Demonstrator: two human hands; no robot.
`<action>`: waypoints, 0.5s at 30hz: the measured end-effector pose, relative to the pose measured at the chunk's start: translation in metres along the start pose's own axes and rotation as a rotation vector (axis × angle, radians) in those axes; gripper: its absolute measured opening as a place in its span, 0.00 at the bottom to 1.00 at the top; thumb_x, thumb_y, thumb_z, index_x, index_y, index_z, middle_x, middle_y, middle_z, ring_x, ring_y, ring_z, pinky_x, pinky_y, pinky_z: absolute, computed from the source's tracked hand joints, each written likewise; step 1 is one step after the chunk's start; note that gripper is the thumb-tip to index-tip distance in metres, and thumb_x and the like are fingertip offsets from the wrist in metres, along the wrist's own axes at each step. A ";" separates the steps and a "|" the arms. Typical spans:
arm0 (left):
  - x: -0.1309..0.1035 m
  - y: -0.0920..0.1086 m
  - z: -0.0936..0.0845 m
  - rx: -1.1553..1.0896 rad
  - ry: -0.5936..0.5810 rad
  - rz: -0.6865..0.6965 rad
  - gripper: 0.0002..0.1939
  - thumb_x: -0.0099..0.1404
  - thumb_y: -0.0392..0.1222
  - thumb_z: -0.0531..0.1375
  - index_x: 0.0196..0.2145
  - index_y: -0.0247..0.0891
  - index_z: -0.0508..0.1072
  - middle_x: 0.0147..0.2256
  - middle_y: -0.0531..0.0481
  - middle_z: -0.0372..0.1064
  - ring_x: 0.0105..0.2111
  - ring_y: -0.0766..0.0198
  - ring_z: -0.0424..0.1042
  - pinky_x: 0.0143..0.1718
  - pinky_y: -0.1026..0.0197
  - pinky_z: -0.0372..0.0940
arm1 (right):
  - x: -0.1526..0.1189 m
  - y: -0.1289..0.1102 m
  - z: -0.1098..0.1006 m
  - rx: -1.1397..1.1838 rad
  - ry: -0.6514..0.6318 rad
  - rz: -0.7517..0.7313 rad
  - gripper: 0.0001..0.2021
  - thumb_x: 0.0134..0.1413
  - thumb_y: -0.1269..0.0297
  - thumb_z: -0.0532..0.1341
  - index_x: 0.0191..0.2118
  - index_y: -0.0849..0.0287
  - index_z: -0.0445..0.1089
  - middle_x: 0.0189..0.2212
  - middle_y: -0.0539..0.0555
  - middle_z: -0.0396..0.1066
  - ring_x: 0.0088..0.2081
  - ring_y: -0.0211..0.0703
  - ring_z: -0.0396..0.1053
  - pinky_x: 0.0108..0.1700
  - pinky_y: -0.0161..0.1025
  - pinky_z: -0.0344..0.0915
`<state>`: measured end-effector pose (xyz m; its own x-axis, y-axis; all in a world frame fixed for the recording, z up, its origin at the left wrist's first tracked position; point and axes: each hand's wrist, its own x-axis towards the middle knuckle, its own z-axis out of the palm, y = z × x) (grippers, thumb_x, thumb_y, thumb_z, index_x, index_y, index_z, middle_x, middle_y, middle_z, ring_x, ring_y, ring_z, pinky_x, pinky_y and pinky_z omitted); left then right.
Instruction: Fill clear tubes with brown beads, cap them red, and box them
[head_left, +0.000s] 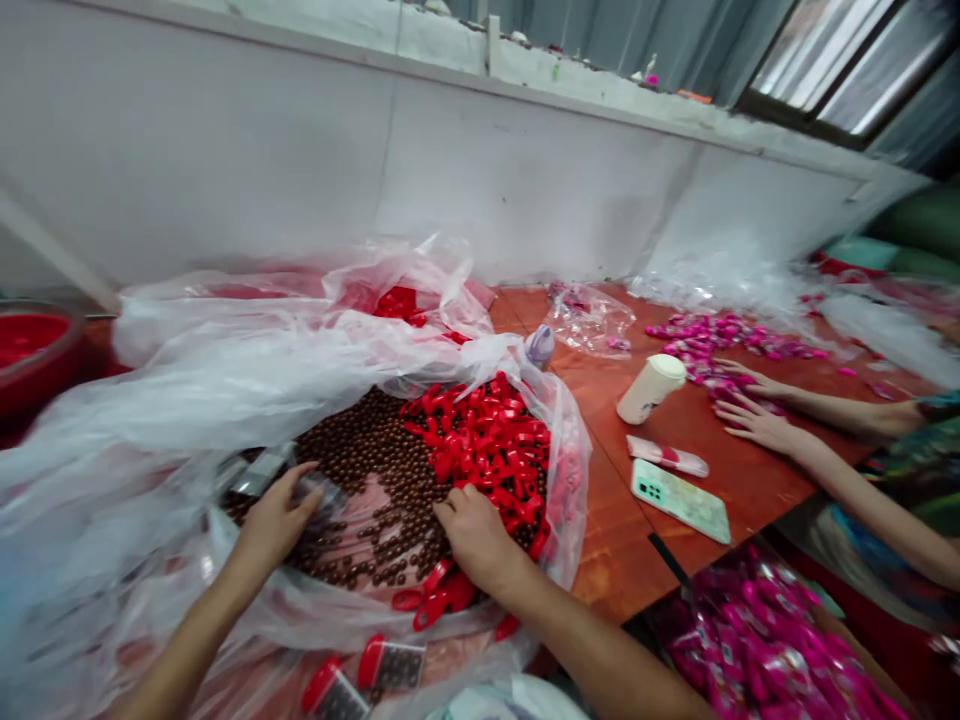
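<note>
My left hand (pixel 276 518) is at the left of an open plastic-lined heap of brown beads (pixel 367 440), its fingers closed round a clear plastic container (pixel 321 498). More clear containers (pixel 262 470) lie just behind it. My right hand (pixel 474 530) rests at the near right of the beads, fingers curled down; whatever is under them is hidden. Beside it is a pile of red plastic lids (pixel 487 440), with several more red pieces (pixel 442 595) just below the hand. Two bead-filled containers with red caps (pixel 391 663) lie at the near edge.
Crumpled clear plastic sheeting (pixel 187 390) surrounds the beads. On the red table (pixel 600 540) are a cream cup (pixel 651 388), a phone (pixel 681 500) and a pink packet (pixel 667 455). At right, another person's hands (pixel 757 420) touch pink wrapped pieces (pixel 705 345). A red tub (pixel 37 350) stands far left.
</note>
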<state>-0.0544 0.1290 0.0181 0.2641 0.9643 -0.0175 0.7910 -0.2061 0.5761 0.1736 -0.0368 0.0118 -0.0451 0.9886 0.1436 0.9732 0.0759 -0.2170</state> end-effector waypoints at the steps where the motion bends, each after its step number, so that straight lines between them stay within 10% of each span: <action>1: -0.001 0.001 0.001 -0.125 -0.041 -0.037 0.24 0.54 0.48 0.56 0.48 0.38 0.66 0.32 0.56 0.69 0.31 0.63 0.67 0.34 0.64 0.62 | -0.004 0.000 0.001 0.027 0.007 -0.015 0.08 0.58 0.73 0.54 0.39 0.57 0.68 0.34 0.54 0.67 0.38 0.43 0.62 0.39 0.38 0.63; 5: -0.022 0.017 0.000 -0.726 -0.171 -0.210 0.28 0.48 0.41 0.61 0.49 0.35 0.65 0.30 0.53 0.62 0.27 0.67 0.62 0.29 0.62 0.66 | -0.020 0.007 0.006 0.157 0.047 -0.071 0.17 0.55 0.81 0.50 0.46 0.60 0.67 0.41 0.58 0.68 0.42 0.45 0.63 0.44 0.41 0.64; 15: -0.067 0.039 0.004 -1.089 -0.314 -0.282 0.26 0.49 0.40 0.65 0.46 0.38 0.63 0.35 0.52 0.62 0.28 0.68 0.68 0.27 0.60 0.70 | -0.022 0.010 0.014 0.112 0.095 -0.091 0.18 0.52 0.80 0.50 0.45 0.61 0.70 0.38 0.59 0.70 0.40 0.52 0.64 0.44 0.50 0.64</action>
<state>-0.0390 0.0559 0.0389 0.4001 0.8382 -0.3706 -0.0082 0.4077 0.9131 0.1813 -0.0564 -0.0073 -0.1054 0.9605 0.2575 0.9347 0.1841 -0.3040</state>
